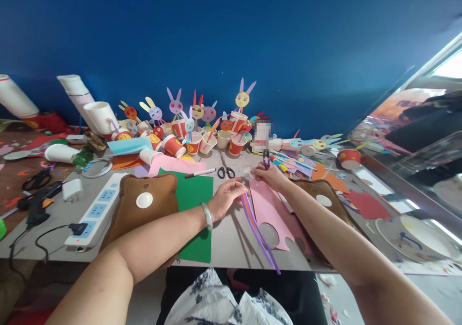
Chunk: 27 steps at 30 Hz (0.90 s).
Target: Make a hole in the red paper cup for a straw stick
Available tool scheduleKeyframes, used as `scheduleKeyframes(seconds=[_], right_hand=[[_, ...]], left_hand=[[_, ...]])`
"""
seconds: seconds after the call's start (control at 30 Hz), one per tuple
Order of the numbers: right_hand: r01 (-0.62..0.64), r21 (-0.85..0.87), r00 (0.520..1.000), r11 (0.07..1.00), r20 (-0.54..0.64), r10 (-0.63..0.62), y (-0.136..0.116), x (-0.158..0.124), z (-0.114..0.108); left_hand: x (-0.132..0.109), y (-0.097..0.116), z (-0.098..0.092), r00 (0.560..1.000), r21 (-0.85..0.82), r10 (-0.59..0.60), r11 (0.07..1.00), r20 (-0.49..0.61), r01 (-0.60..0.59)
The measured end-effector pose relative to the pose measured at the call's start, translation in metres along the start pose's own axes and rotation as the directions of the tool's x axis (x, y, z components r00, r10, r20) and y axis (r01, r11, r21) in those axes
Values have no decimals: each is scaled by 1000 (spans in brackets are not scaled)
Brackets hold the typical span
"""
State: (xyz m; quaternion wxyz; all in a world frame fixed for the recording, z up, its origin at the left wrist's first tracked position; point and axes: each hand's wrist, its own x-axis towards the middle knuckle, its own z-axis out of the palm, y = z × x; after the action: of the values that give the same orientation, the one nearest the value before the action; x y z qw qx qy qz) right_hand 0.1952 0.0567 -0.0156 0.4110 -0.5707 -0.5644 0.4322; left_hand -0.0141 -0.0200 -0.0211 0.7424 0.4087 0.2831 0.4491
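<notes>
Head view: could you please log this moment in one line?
left hand: pinching purple and orange strips; right hand: near holed pink paper, grip unclear; black-handled scissors: on table

On the left, a white power strip (97, 208) is holding a black plug (78, 229), and a white charger (72, 189) is resting nearby.

Beyond the right hand (270, 175), a pixelated patch (262, 135) — too blurred to read.

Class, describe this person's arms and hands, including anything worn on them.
The left arm and right arm are bare, with no sleeves in view. The left hand is ungloved, with a pale, rounded bangle around its wrist. The right hand is also ungloved.
</notes>
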Motion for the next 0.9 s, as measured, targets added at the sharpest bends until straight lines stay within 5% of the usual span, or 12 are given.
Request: scheduleKeyframes(seconds=[0.27, 0.5, 0.6, 0.7, 0.8, 0.9], right_hand=[[-150, -448, 955, 882, -298, 11, 5, 6, -34], [-107, -771, 981, 628, -185, -60, -5, -25, -19], [44, -823, 973, 566, -94, -212, -12, -35, -4], [240, -627, 963, 741, 57, -265, -21, -44, 13], [242, -263, 949, 934, 263, -172, -27, -52, 30], [198, -57, 924, 979, 344, -167, -25, -59, 42]], left_hand=[[4, -1, -4, 999, -32, -31, 999, -18, 30], [4, 0, -3, 994, 17, 26, 1000, -108, -24], [6, 0, -4, 987, 15, 41, 999, -153, -39], [8, 0, -6, 983, 26, 64, 998, -171, -60], [10, -3, -8, 979, 28, 91, 996, -183, -88], [13, -6, -10, 971, 29, 104, 995, -213, -100]])
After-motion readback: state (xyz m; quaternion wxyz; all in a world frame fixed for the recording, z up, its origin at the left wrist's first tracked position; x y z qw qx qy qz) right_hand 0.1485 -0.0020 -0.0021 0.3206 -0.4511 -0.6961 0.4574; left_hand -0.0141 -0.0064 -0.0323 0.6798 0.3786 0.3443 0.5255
